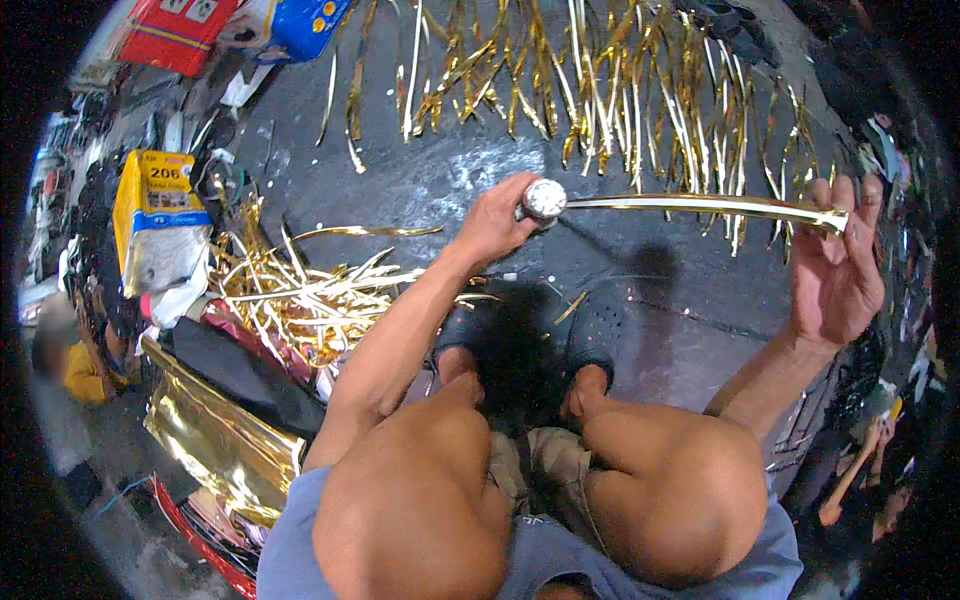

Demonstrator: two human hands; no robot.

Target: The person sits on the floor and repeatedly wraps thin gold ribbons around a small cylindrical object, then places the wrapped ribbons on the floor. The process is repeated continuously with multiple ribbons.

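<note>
My left hand (492, 224) is closed round a short rod or tube with a whitish, rough round end (545, 200); its full length is hidden below the hand. From beside that end a narrow shiny gold strip (690, 204) with a white face runs nearly straight to the right. My right hand (835, 280) grips the strip's far end between its fingers, the palm partly turned up. Many similar gold strips (590, 90) lie spread on the dark floor ahead. A tangled heap of gold and white strips (310, 290) sits left of my left forearm.
A yellow, blue and white package (165, 225) stands at the left. Red (180, 35) and blue (305, 28) packages lie at the far left. A gold foil sheet (215, 425) rests by my left knee. Dark clogs (597, 330) are on my feet. Other people (90, 355) show at the edges.
</note>
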